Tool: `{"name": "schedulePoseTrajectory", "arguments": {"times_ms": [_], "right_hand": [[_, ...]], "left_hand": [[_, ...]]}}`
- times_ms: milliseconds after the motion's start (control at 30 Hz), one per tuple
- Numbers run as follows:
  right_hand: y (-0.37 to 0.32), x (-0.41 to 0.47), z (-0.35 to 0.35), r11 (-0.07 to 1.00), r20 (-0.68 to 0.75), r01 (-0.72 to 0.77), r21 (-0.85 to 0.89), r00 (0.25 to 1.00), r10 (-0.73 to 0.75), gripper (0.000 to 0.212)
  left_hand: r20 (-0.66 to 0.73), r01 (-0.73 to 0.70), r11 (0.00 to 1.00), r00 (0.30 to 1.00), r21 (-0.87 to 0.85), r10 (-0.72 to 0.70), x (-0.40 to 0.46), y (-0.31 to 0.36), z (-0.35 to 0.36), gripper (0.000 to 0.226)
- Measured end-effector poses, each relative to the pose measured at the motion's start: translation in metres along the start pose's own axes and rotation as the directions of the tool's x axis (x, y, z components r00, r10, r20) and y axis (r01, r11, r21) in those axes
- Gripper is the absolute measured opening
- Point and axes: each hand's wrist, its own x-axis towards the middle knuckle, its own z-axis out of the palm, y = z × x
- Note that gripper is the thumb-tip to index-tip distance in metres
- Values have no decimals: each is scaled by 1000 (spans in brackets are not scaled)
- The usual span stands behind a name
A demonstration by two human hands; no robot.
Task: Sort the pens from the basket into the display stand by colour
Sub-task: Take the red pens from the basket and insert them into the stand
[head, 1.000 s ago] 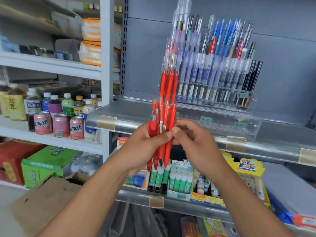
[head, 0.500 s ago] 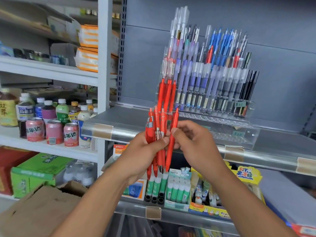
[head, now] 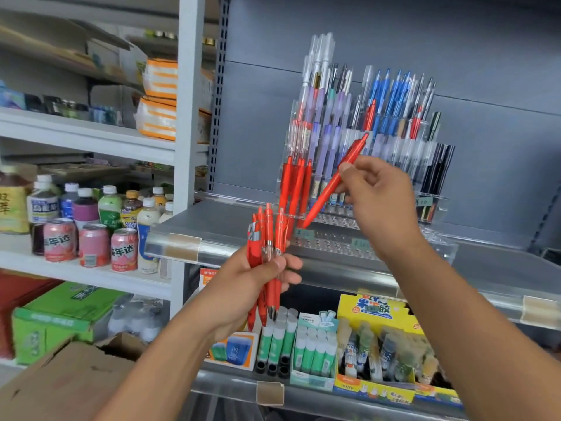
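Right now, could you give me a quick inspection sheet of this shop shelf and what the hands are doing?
Surface: grey metal shelf, bare at the left.
Job's things: clear acrylic display stand with red pens standing at its left; bundle of red pens; single red pen, tilted.
Clutter: green glue sticks, pink drink cans, brown cardboard box.
Grippers: left hand grips the bundle; right hand pinches the single pen.
Cables: nothing seen.
Surroundings: grey back panel; basket not in view.
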Motion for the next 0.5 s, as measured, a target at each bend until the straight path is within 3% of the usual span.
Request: {"name": "schedulePoseTrajectory", "arguments": {"times_ms": [200,500], "right_hand": [[-2,28,9,995,-67,42,-89,997,-48,9],[14,39,27,983,-11,54,-174,998,-57,15]], "left_hand": [[22,36,999,999,16,-36,-3,-1,0,22],[-9,-11,999,1000,-53,10,-2,4,-1,19]]}}
